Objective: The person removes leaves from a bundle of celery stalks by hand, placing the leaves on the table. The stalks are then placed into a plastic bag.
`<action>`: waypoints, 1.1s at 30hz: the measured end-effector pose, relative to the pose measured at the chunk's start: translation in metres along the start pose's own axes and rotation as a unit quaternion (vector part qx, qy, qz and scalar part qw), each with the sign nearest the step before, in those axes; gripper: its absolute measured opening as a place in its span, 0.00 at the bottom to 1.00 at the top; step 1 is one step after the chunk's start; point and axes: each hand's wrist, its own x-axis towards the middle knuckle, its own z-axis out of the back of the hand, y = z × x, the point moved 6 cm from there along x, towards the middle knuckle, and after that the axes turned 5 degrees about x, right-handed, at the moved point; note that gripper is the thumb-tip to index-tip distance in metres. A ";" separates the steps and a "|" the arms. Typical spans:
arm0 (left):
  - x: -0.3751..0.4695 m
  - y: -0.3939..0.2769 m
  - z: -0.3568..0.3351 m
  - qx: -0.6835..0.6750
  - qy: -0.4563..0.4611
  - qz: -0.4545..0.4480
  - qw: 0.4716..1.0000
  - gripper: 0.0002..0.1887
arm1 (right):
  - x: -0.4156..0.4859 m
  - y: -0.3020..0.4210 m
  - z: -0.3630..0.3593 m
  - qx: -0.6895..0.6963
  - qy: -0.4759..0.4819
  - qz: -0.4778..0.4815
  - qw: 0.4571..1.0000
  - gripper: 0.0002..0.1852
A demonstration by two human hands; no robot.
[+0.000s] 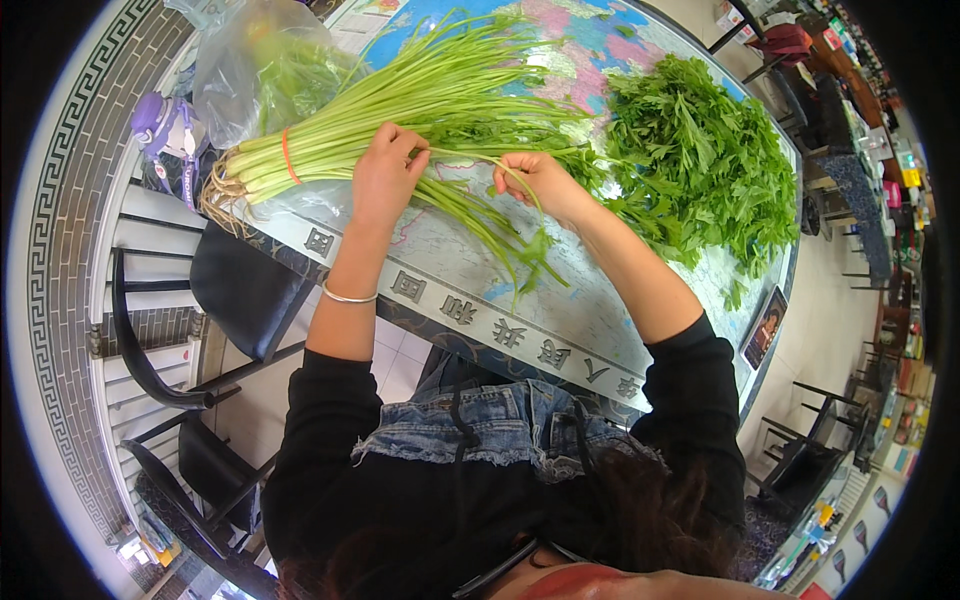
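A large bunch of celery (pixel 337 135) with long thin stalks lies across the table, its roots (pixel 225 187) at the left. An orange band (pixel 289 156) circles the stalks near the root end. My left hand (pixel 386 172) pinches one stalk between thumb and fingers over the front side of the bunch. To its right, my right hand (pixel 544 184) has its fingers curled at the same celery stalk (pixel 472 154), whose end bends down past the fingers. Loose stalks (pixel 480 217) fan out below the hands. A heap of celery leaves (pixel 697 150) spreads beyond my right hand.
The table (pixel 480 262) bears a map under a shiny cover. A clear plastic bag (pixel 232 82) with greens stands at the back left, beside a purple bottle (pixel 169 131). A phone (pixel 765 328) lies at the right edge. Black chairs (pixel 247 285) stand at the left.
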 end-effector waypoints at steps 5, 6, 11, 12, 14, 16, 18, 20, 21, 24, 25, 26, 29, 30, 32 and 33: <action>-0.001 -0.002 0.001 0.015 -0.003 -0.001 1.000 0.06 | -0.030 -0.005 0.001 0.188 -0.030 -0.087 0.978 0.17; -0.001 -0.002 0.002 0.018 -0.005 -0.002 1.000 0.06 | -0.038 -0.007 0.000 0.240 -0.024 -0.093 0.966 0.18; 0.001 -0.005 0.002 0.016 0.006 0.007 1.000 0.06 | -0.069 -0.017 0.001 0.133 -0.004 -0.038 0.990 0.19; 0.000 -0.005 0.002 0.017 0.011 0.009 1.000 0.06 | -0.074 -0.022 0.000 0.122 -0.011 -0.053 0.991 0.19; 0.001 -0.005 0.002 0.009 0.005 -0.001 1.000 0.06 | -0.086 -0.028 0.001 0.097 -0.032 -0.083 0.991 0.19; 0.000 -0.005 0.003 0.005 0.005 -0.005 1.000 0.06 | -0.091 -0.022 -0.004 0.044 -0.075 -0.026 0.996 0.18; 0.000 -0.004 0.003 0.000 0.011 -0.002 1.000 0.05 | -0.094 -0.017 -0.007 -0.057 -0.096 0.061 0.992 0.18; 0.000 -0.004 0.003 -0.002 0.014 -0.001 1.000 0.05 | -0.093 -0.014 -0.008 -0.071 -0.085 0.010 0.994 0.18; 0.000 -0.003 0.002 -0.001 0.017 -0.002 1.000 0.05 | -0.094 -0.009 -0.009 -0.077 -0.090 0.048 0.992 0.18; 0.001 -0.002 -0.002 -0.001 0.025 -0.011 1.000 0.06 | -0.090 -0.017 -0.006 -0.151 -0.090 0.139 0.975 0.19; 0.002 -0.002 -0.001 0.002 0.027 -0.014 1.000 0.06 | -0.091 -0.013 -0.006 -0.179 -0.070 0.106 0.976 0.18; 0.001 -0.003 0.000 0.006 0.028 -0.016 0.999 0.06 | -0.093 -0.009 -0.006 -0.208 -0.049 0.073 0.974 0.18; -0.002 -0.005 0.006 -0.033 0.025 -0.016 0.999 0.06 | -0.127 0.064 0.033 -0.478 -0.322 0.230 0.784 0.14; -0.003 -0.009 0.009 -0.030 0.030 -0.020 0.999 0.06 | -0.138 0.084 0.061 -0.545 -0.413 0.291 0.669 0.16; -0.005 -0.021 0.015 -0.022 0.038 -0.028 0.999 0.05 | -0.148 0.119 0.131 -0.459 -0.519 0.163 0.702 0.14; -0.004 -0.030 0.014 -0.010 0.033 -0.075 0.997 0.06 | -0.150 0.123 0.173 -0.539 -0.519 0.135 0.650 0.18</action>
